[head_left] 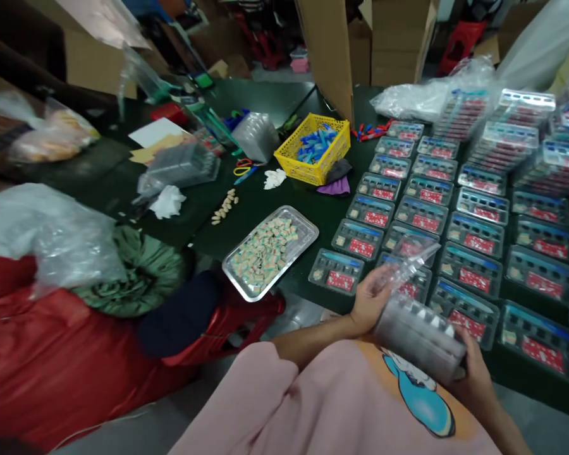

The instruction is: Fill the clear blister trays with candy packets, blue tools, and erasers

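Observation:
My left hand (372, 300) is closed on a single clear plastic tray (415, 262), tilted up above the rows. At the far end of a stack of clear empty trays (422, 338), my right hand (474, 363) grips it, with the stack resting close against my body. Just beyond my hands lie several rows of filled trays (339, 272), each with a blue pen-like item, a red patterned piece and a small beige piece. Some fingers of both hands are hidden behind the plastic.
A metal tray (312, 235) of small beige-green pieces sits at the table edge. Behind it stands a yellow basket (289, 165) of blue items. Scissors (243, 167) and loose beige pieces (225, 207) lie nearby. Tall tray stacks (500, 148) rise at the right; a red stool (246, 316) is left.

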The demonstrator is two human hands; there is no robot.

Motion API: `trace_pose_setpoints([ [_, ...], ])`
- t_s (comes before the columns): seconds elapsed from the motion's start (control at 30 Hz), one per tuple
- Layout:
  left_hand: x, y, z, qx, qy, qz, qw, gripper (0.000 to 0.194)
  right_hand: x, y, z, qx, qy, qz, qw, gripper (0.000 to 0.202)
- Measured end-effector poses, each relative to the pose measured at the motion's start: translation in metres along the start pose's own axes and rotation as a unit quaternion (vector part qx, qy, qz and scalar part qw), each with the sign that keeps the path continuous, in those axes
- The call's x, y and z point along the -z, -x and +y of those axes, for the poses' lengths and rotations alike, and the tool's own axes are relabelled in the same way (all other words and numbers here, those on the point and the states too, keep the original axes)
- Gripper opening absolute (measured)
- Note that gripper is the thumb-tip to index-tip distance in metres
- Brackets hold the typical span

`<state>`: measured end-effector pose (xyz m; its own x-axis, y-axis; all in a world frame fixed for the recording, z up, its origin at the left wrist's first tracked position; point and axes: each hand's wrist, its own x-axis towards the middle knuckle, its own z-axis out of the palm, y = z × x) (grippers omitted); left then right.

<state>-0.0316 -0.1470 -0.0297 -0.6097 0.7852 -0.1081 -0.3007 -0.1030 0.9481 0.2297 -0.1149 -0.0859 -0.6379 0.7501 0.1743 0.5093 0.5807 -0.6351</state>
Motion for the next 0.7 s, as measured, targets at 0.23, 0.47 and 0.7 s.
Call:
trace_pose_setpoints([
  [0.23,0.079,-0.039,0.053,-0.136,-0.063,0.114,0.982,0.041,-0.014,-0.109,-0.063,0.168,-0.047,-0.008,0.985,0.072],
  [0.47,0.198,-0.159,0.118,-0.309,-0.223,0.256,0.888,0.049,-0.114,-0.280,-0.151,0.280,-0.154,-0.016,0.947,0.076],
  [0.7,0.299,-0.258,0.150,-0.339,-0.473,0.234,0.779,0.042,-0.204,-0.391,-0.188,0.213,-0.067,-0.027,0.974,0.067],
])
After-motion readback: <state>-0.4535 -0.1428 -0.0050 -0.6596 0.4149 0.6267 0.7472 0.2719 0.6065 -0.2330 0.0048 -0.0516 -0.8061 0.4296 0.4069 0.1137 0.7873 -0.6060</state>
